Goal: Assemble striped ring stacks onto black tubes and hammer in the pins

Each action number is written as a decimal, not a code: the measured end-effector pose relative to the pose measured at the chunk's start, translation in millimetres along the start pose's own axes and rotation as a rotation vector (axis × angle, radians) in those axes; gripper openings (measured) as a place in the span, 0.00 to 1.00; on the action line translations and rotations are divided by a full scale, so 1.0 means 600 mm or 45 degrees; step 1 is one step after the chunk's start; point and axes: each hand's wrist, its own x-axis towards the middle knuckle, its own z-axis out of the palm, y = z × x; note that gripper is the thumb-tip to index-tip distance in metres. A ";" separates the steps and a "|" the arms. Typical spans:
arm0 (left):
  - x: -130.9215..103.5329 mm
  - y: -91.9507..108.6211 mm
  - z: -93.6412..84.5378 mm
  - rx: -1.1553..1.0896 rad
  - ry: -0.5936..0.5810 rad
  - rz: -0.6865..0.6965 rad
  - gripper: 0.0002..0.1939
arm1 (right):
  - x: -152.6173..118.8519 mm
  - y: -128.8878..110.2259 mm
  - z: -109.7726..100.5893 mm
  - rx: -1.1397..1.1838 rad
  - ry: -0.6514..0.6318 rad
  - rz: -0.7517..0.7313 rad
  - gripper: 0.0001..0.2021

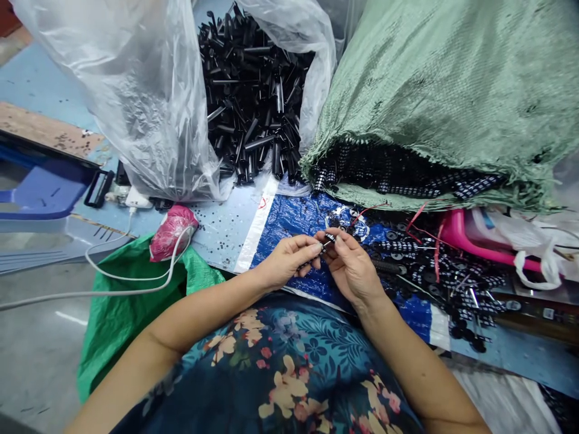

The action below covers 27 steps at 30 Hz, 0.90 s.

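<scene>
Over a blue plastic sheet (284,223), my two hands meet with their fingertips nearly touching. Between thumb and finger, my right hand (355,265) pinches a small black piece with white marks (330,238). My left hand (294,256) is closed at the near side of the same piece, where a thin shiny bit shows; its fingers hide most of what is there. Just right of my right hand lies a loose pile of black-and-white checked strips and round black parts (416,247).
Behind the sheet, a clear plastic bag (172,120) holds many black tubular parts (253,120). A green woven sack (434,90) lies with its mouth facing me, checked strips inside. A pink basket (456,229), a pink bundle (173,232), a white cable (131,293) and a green bag (108,325) are around.
</scene>
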 end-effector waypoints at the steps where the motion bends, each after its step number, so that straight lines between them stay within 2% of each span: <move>1: -0.001 0.000 0.001 -0.010 0.006 0.000 0.22 | 0.001 0.002 -0.001 -0.001 -0.013 0.000 0.13; 6: -0.004 -0.002 0.002 -0.032 0.013 0.007 0.22 | 0.004 0.012 -0.007 -0.110 -0.051 -0.076 0.12; 9: -0.002 -0.005 0.000 -0.073 0.017 -0.004 0.22 | 0.003 0.015 -0.013 -0.442 -0.045 -0.281 0.13; 11: 0.002 -0.008 -0.002 -0.134 0.044 -0.001 0.23 | 0.000 0.014 -0.017 -0.830 -0.037 -0.549 0.21; 14: 0.008 -0.015 -0.002 -0.211 0.103 0.041 0.24 | -0.004 0.013 -0.019 -1.399 -0.127 -0.970 0.44; 15: 0.009 -0.019 0.000 -0.215 0.105 0.054 0.25 | -0.004 0.013 -0.019 -1.523 -0.185 -1.054 0.49; 18: 0.014 -0.025 0.002 -0.142 0.055 0.064 0.24 | -0.001 0.011 -0.021 -1.691 -0.248 -1.158 0.48; 20: 0.021 -0.014 -0.008 0.054 0.040 0.121 0.20 | 0.000 0.004 -0.028 -1.716 -0.196 -1.166 0.47; 22: 0.037 0.019 -0.037 0.429 0.120 0.305 0.17 | -0.001 -0.007 -0.041 -1.707 -0.133 -1.148 0.47; 24: 0.067 0.075 -0.084 0.924 0.340 0.564 0.14 | -0.005 -0.015 -0.054 -1.675 -0.065 -1.104 0.46; 25: 0.088 0.108 -0.113 1.182 0.513 0.674 0.14 | -0.006 -0.018 -0.058 -1.654 -0.045 -1.074 0.45; 27: 0.137 0.172 -0.169 1.646 0.874 0.752 0.14 | -0.009 -0.016 -0.059 -1.605 -0.072 -0.996 0.43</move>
